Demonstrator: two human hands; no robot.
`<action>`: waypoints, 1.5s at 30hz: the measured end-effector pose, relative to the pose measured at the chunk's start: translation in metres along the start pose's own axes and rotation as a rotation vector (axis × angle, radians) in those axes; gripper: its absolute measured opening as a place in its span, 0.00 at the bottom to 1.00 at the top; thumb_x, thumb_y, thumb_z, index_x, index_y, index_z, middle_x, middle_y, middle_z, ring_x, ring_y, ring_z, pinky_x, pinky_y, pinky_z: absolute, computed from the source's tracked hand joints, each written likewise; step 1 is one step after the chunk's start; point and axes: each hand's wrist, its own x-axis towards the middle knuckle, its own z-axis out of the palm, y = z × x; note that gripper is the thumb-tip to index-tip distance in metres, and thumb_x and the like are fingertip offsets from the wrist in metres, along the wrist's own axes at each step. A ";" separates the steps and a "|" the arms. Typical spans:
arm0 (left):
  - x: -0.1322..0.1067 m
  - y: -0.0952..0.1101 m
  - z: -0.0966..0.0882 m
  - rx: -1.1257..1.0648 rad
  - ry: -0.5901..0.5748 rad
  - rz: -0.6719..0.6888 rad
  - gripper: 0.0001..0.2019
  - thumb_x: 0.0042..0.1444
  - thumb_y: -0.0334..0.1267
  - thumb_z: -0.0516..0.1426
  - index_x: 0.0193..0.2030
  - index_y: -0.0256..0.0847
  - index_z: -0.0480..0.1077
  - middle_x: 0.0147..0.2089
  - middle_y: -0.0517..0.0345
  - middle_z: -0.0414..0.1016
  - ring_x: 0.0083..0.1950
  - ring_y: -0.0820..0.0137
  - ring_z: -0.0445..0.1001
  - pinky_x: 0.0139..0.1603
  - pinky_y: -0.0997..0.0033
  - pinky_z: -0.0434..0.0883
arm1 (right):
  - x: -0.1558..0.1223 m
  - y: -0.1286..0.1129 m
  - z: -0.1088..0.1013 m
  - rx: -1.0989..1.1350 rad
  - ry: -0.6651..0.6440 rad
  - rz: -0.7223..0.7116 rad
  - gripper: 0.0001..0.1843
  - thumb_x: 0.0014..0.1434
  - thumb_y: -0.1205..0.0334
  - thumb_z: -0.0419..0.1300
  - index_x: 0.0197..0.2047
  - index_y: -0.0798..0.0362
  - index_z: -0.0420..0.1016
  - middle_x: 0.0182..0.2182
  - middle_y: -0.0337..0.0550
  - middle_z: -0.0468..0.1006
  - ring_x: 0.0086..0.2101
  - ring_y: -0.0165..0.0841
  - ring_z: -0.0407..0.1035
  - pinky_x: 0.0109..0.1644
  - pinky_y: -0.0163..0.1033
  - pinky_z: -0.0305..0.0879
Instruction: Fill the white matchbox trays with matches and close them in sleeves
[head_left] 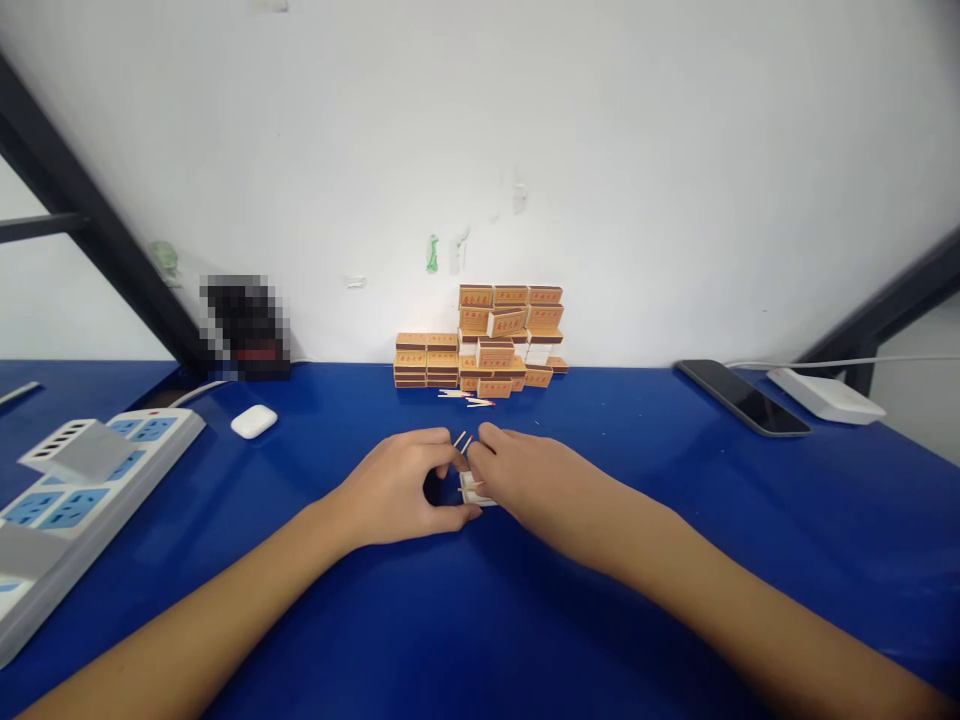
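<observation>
On the blue tabletop, a small white matchbox tray (470,496) lies between my hands. My left hand (405,485) curls around its left side, thumb at the near edge and index finger at the far edge, gripping it. Over the tray's right part, my right hand (517,475) reaches down with its fingers pinched. A thin matchstick (466,488) shows at those fingertips, crossing the tray; the hand hides the rest. Two loose matchsticks (463,441) lie just beyond the fingers. Farther back, several red-tipped matches (480,403) lie before the stacked matchboxes (427,358).
The matchbox stack stands against the white wall (637,200), with one box (506,322) tilted. At left are a power strip (142,470), a white earbud case (254,421) and a pixelated dark object (251,325). At right lie a phone (742,397) and a white device (826,396) with cable.
</observation>
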 end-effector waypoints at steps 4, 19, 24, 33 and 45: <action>0.000 0.000 0.000 0.002 -0.004 -0.007 0.14 0.55 0.48 0.67 0.39 0.41 0.76 0.34 0.62 0.69 0.33 0.71 0.67 0.33 0.69 0.63 | -0.001 0.008 0.013 0.097 0.092 0.007 0.06 0.65 0.75 0.61 0.43 0.57 0.75 0.41 0.46 0.76 0.33 0.33 0.72 0.34 0.38 0.62; -0.002 0.001 0.000 0.035 0.020 0.040 0.12 0.56 0.46 0.66 0.35 0.41 0.73 0.32 0.63 0.68 0.33 0.72 0.68 0.32 0.70 0.62 | -0.001 0.016 0.018 0.531 0.126 -0.036 0.05 0.70 0.66 0.60 0.41 0.52 0.77 0.42 0.41 0.76 0.37 0.30 0.71 0.40 0.36 0.63; -0.001 0.002 -0.001 0.024 0.011 0.038 0.12 0.56 0.46 0.67 0.37 0.42 0.74 0.33 0.62 0.69 0.34 0.71 0.69 0.33 0.70 0.63 | -0.002 0.018 0.018 0.516 0.138 -0.049 0.04 0.68 0.65 0.61 0.39 0.54 0.74 0.40 0.41 0.76 0.35 0.30 0.70 0.38 0.36 0.63; -0.002 0.001 -0.001 0.029 0.008 0.024 0.12 0.56 0.48 0.67 0.44 0.45 0.79 0.33 0.62 0.68 0.33 0.71 0.68 0.31 0.70 0.62 | 0.001 0.021 0.016 0.504 0.133 -0.022 0.06 0.70 0.65 0.60 0.41 0.54 0.79 0.39 0.42 0.77 0.33 0.30 0.69 0.36 0.36 0.62; -0.002 0.002 -0.001 0.055 0.005 0.032 0.12 0.57 0.48 0.66 0.37 0.41 0.76 0.34 0.60 0.70 0.33 0.71 0.68 0.32 0.69 0.64 | 0.000 0.021 0.020 0.532 0.122 -0.044 0.06 0.68 0.65 0.62 0.38 0.53 0.77 0.38 0.40 0.75 0.34 0.30 0.69 0.38 0.36 0.62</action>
